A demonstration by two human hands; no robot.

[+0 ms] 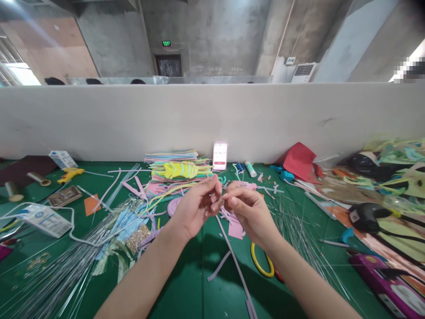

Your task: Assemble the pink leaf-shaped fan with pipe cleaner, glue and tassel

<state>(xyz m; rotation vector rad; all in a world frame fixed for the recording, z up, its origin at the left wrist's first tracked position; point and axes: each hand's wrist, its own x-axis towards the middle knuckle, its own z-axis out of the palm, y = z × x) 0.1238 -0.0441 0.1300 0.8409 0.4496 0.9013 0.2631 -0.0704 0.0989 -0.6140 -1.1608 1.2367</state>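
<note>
Close together over the middle of the table, my left hand and my right hand meet at the fingertips. The fingers of both are bent and pinched; whatever sits between them is too small to make out. Below the hands a long pale purple paper strip runs toward the near edge, and its upper end is hidden. A short purple strip lies beside it. Under my right hand is a pink paper piece. Yellow-handled scissors lie partly behind my right forearm.
A phone showing a timer leans on the partition. Bundles of coloured pipe cleaners lie left of it. Thin wires spread at left. A yellow glue gun, a glue stick and a purple power strip lie around.
</note>
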